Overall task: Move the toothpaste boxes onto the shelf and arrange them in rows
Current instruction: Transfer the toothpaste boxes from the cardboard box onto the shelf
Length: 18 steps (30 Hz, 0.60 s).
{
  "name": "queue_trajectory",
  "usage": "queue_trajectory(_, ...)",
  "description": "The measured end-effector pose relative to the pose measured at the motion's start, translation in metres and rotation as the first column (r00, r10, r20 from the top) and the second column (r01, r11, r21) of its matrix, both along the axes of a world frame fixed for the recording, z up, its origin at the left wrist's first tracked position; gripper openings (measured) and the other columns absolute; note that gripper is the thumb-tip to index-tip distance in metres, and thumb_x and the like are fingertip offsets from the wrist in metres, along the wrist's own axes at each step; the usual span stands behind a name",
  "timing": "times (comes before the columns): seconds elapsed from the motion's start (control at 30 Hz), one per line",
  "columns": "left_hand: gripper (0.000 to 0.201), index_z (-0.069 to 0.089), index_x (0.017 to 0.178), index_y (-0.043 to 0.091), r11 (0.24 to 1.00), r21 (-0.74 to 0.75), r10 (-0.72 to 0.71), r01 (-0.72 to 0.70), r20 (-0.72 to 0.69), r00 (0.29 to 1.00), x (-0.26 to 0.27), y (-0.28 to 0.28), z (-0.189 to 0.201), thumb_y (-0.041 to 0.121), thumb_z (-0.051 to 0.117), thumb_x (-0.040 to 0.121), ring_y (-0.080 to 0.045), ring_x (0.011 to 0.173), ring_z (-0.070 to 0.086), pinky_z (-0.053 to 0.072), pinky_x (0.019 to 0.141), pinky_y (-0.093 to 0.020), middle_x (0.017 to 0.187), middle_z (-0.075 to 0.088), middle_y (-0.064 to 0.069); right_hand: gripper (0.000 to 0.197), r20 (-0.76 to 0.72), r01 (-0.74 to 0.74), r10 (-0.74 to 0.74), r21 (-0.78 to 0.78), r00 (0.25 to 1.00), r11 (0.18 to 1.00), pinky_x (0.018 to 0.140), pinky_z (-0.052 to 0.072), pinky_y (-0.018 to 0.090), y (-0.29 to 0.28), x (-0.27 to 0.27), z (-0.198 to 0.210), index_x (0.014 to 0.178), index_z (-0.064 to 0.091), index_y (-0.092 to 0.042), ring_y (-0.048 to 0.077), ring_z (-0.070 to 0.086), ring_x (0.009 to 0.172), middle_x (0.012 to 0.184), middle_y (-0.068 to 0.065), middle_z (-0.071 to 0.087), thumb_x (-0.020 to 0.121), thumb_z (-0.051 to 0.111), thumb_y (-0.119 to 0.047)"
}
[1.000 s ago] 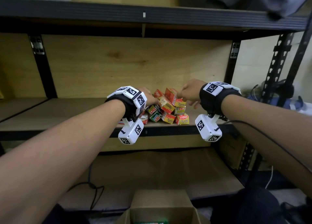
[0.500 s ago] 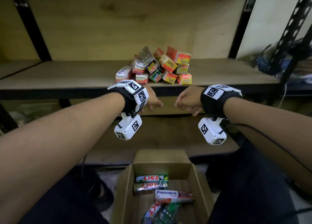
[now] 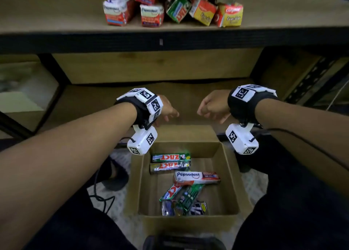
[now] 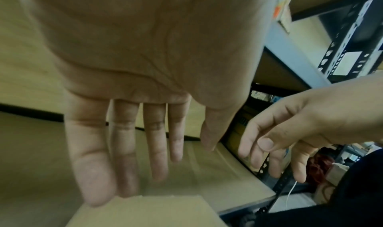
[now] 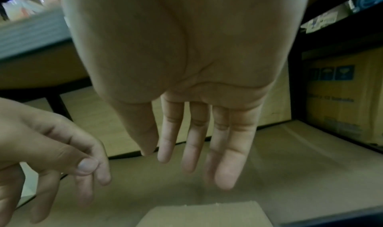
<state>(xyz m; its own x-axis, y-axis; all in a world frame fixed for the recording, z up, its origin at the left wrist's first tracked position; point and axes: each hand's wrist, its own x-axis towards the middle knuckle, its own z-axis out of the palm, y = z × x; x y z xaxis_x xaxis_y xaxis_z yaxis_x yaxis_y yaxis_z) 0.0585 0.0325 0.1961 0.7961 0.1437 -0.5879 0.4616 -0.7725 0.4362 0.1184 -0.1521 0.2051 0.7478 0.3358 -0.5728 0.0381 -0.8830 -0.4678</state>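
Observation:
Several toothpaste boxes (image 3: 173, 6) lie in a loose heap on the wooden shelf (image 3: 56, 19) at the top of the head view. Below, an open cardboard carton (image 3: 231, 183) on the floor holds more boxes: two Zact boxes (image 3: 171, 162) at the back, a Pepsodent box (image 3: 196, 177) and a few jumbled ones (image 3: 181, 198) in front. My left hand (image 3: 166, 112) and right hand (image 3: 211, 108) hang side by side above the carton's far flap. Both are empty, with fingers (image 4: 157, 140) pointing down and relaxed fingers (image 5: 192, 140).
A lower shelf board (image 3: 85, 98) runs behind my hands. A black cable (image 3: 102, 198) lies on the floor left of the carton. Black perforated rack posts (image 3: 309, 80) stand at the right. My dark-clothed legs flank the carton.
Both hands left the heap on the shelf and came down empty to hover over the carton. The head view tilted downward, bringing the carton's contents into full sight.

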Motion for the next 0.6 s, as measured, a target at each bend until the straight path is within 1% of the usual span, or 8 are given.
queue_trajectory(0.1, 0.037, 0.065, 0.117, 0.006, 0.999, -0.040, 0.031, -0.034, -0.067, 0.997, 0.005, 0.006, -0.036, 0.035, 0.063, 0.094, -0.031, 0.082, 0.067, 0.051, 0.051, -0.027, 0.107, 0.072, -0.008, 0.020, -0.062, 0.014, -0.014, -0.004, 0.998, 1.000, 0.062, 0.055, 0.029, -0.002, 0.005, -0.029, 0.106, 0.072, -0.014, 0.023, 0.061, 0.075, 0.096, 0.006, 0.069, 0.090, 0.062, -0.019)
queue_trajectory(0.2, 0.035, 0.062, 0.119, 0.005, 0.998, -0.049, 0.030, -0.037, -0.121, 0.992, 0.005, 0.007, -0.066, 0.030, 0.061, 0.096, -0.028, 0.070, 0.064, 0.048, 0.044, -0.025, 0.111, 0.071, -0.012, 0.017, -0.132, 0.058, -0.057, 0.006, 0.990, 0.998, 0.073, 0.056, 0.035, -0.005, 0.006, -0.056, 0.106, 0.070, -0.014, 0.024, 0.063, 0.080, 0.102, 0.007, 0.069, 0.093, 0.061, -0.021)
queue_trajectory(0.27, 0.034, 0.063, 0.118, 0.001, 1.000, -0.020, 0.004, -0.007, -0.150, 0.989, 0.005, 0.006, -0.085, 0.027, 0.061, 0.096, -0.021, 0.057, 0.057, 0.045, 0.040, -0.022, 0.112, 0.071, -0.014, 0.015, -0.167, 0.097, -0.094, 0.007, 0.981, 0.995, 0.071, 0.055, 0.034, -0.007, 0.007, -0.074, 0.104, 0.071, -0.014, 0.023, 0.061, 0.077, 0.102, 0.008, 0.069, 0.092, 0.063, -0.020)
queue_trajectory(0.37, 0.032, 0.064, 0.114, 0.000, 0.999, 0.032, -0.036, 0.042, -0.161, 0.986, 0.005, 0.004, -0.116, 0.027, 0.060, 0.096, -0.021, 0.058, 0.055, 0.044, 0.049, -0.025, 0.108, 0.070, -0.015, 0.019, -0.195, 0.120, -0.120, -0.013, 0.973, 0.993, 0.064, 0.054, 0.031, -0.010, 0.004, -0.102, 0.109, 0.069, -0.012, 0.022, 0.059, 0.076, 0.104, 0.009, 0.067, 0.092, 0.063, -0.018)
queue_trajectory(0.43, 0.034, 0.066, 0.111, 0.003, 0.994, 0.071, -0.066, 0.080, -0.173, 0.983, 0.004, 0.005, -0.137, 0.031, 0.061, 0.095, -0.026, 0.079, 0.067, 0.054, 0.067, -0.030, 0.109, 0.070, -0.013, 0.019, -0.213, 0.097, -0.105, -0.046, 0.971, 0.994, 0.069, 0.059, 0.034, -0.013, 0.002, -0.121, 0.107, 0.071, -0.014, 0.023, 0.063, 0.078, 0.106, 0.010, 0.069, 0.091, 0.064, -0.020)
queue_trajectory(0.5, 0.035, 0.068, 0.114, 0.007, 0.989, 0.086, -0.099, 0.119, -0.211, 0.973, 0.003, 0.006, -0.153, 0.034, 0.062, 0.093, -0.025, 0.093, 0.066, 0.054, 0.083, -0.033, 0.114, 0.069, -0.011, 0.016, -0.218, 0.070, -0.083, -0.071, 0.972, 0.995, 0.076, 0.062, 0.043, -0.012, -0.002, -0.135, 0.101, 0.074, -0.017, 0.026, 0.069, 0.079, 0.105, 0.013, 0.072, 0.087, 0.065, -0.022)
queue_trajectory(0.53, 0.033, 0.069, 0.112, 0.008, 0.987, 0.085, -0.113, 0.134, -0.220, 0.969, 0.001, 0.005, -0.161, 0.035, 0.062, 0.093, -0.024, 0.093, 0.064, 0.055, 0.084, -0.032, 0.112, 0.068, -0.009, 0.016, -0.219, 0.047, -0.065, -0.087, 0.974, 0.995, 0.077, 0.061, 0.046, -0.012, -0.003, -0.143, 0.099, 0.075, -0.017, 0.028, 0.071, 0.083, 0.104, 0.012, 0.072, 0.087, 0.065, -0.022)
queue_trajectory(0.6, 0.026, 0.067, 0.100, 0.014, 0.974, 0.120, -0.158, 0.193, -0.253, 0.954, -0.001, 0.005, -0.182, 0.038, 0.060, 0.094, -0.023, 0.085, 0.058, 0.049, 0.076, -0.028, 0.100, 0.064, -0.005, 0.018, -0.236, -0.011, -0.017, -0.120, 0.972, 0.993, 0.080, 0.061, 0.039, -0.013, -0.006, -0.158, 0.102, 0.075, -0.016, 0.027, 0.070, 0.091, 0.101, 0.007, 0.071, 0.089, 0.062, -0.020)
